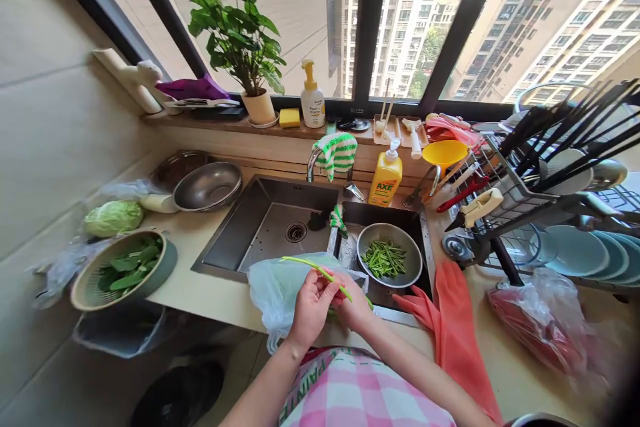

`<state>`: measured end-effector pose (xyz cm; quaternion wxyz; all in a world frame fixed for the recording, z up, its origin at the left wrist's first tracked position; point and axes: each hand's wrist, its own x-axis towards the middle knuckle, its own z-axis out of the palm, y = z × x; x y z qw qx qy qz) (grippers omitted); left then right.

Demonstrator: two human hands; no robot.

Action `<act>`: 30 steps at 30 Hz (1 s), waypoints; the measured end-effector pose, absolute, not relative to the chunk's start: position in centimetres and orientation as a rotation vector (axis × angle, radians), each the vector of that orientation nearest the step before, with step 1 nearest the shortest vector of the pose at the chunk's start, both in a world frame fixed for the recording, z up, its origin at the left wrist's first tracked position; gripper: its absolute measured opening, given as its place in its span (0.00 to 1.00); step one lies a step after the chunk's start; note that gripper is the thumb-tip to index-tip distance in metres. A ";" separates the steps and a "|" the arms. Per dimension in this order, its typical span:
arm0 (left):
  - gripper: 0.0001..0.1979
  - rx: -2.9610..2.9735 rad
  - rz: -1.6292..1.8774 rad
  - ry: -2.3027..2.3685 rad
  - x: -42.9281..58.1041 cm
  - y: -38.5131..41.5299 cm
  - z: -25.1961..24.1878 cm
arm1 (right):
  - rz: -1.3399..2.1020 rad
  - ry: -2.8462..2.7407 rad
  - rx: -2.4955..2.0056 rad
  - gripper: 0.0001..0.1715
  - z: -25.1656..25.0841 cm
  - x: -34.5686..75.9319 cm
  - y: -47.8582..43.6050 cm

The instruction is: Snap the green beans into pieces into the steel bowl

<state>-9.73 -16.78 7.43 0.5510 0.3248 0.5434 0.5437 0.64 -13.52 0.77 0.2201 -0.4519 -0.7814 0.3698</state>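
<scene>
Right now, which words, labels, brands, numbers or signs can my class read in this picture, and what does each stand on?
"AXE": on the yellow bottle.
"PAINTE": green letters on the apron, probably part of a longer word.
Too small or blurred to read surely: the print on the white pump bottle, the lines under "AXE", the mark on the window frame.
No numbers are readable.
</scene>
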 end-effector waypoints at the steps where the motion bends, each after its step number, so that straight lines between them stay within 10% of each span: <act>1: 0.13 0.753 1.277 1.311 -10.1 -16.6 7.3 | 1.046 -2.092 -1.268 0.12 1.2 0.8 -13.0; 20: 0.13 0.885 1.179 1.238 -5.1 -10.7 5.0 | 0.735 -2.068 -1.607 0.15 2.0 8.9 -13.4; 30: 0.10 1.073 1.165 1.210 -4.1 -9.6 4.4 | 1.739 -1.056 -1.376 0.19 0.5 11.9 -9.0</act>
